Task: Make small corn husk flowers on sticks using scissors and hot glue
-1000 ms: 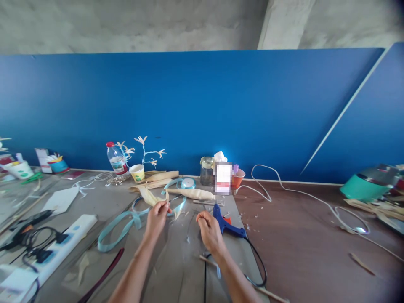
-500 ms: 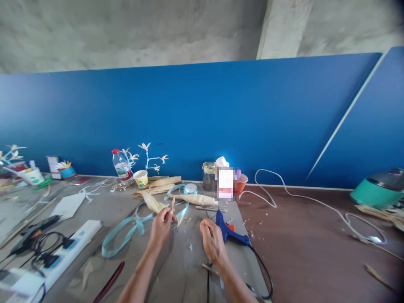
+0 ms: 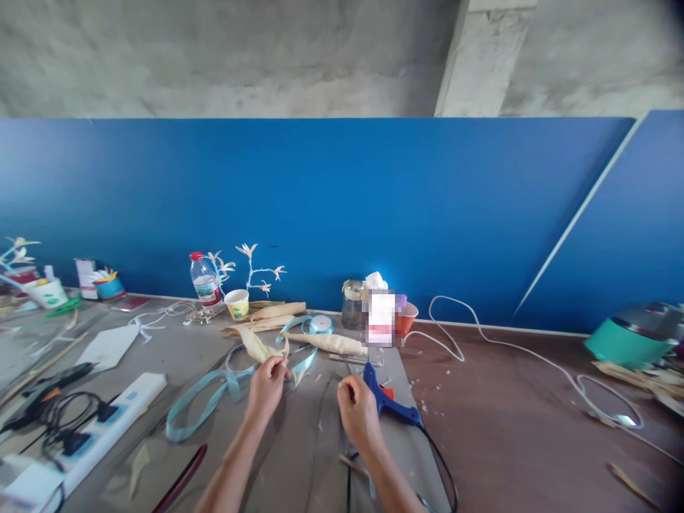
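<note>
My left hand (image 3: 266, 390) is closed in a pinch on a small pale strip of corn husk (image 3: 286, 348) that sticks up from the fingertips. Just behind it lies a larger, curled corn husk (image 3: 255, 345). My right hand (image 3: 359, 407) is also closed, thumb against fingers; whatever it may hold is too small to make out. Right beside it is a blue glue gun (image 3: 396, 409) with a dark cord. Beyond both hands, a rolled husk (image 3: 334, 343) lies across the table. Light-blue ribbon (image 3: 179, 420) loops left of my left hand, and a ribbon spool (image 3: 321, 324) sits farther back.
On the left are a white power strip (image 3: 120, 420) with black plugs and a dark glue gun (image 3: 48, 392). Along the blue partition (image 3: 342, 214) stand a water bottle (image 3: 206, 281), a paper cup (image 3: 236, 304) with husk flowers, and a glass jar (image 3: 353, 305). A white cable (image 3: 513, 333) crosses the brown table.
The camera view has tilted up slightly and shifted. Both hands keep nearly the same place and stay closed; the husk strip remains in my left fingers.
</note>
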`<control>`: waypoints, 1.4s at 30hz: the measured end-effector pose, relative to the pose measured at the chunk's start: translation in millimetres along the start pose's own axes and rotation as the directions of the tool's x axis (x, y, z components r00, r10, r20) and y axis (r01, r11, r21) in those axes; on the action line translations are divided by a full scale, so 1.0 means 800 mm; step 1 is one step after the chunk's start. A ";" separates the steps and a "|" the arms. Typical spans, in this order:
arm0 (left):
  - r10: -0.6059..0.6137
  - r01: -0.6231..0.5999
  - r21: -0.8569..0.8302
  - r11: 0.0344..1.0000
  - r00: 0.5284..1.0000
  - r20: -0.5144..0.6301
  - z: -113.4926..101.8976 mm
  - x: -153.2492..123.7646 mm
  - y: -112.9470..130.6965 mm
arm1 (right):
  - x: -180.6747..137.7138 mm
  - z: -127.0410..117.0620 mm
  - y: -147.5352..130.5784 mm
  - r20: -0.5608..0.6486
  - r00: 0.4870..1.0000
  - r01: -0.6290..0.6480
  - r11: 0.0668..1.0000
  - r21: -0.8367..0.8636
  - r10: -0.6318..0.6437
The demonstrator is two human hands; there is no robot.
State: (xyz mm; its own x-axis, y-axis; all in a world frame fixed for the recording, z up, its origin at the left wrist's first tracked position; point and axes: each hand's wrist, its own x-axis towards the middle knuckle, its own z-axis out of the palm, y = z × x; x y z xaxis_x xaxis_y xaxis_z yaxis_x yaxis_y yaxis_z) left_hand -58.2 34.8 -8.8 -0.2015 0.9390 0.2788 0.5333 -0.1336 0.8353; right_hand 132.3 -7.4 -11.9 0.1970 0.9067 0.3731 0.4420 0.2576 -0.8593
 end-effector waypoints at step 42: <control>0.085 -0.037 -0.163 0.986 0.951 0.296 0.026 -0.038 0.046 | -0.007 0.002 -0.018 0.208 0.970 -0.180 0.950 0.254 0.128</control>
State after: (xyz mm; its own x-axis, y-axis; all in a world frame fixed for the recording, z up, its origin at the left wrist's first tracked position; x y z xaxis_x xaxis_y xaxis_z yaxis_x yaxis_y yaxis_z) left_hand -15.8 8.2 3.6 0.0969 0.9758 0.1960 0.3989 -0.2185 0.8906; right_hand 123.2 -15.4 -2.1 0.0656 0.9816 0.1793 0.1623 0.1668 -0.9725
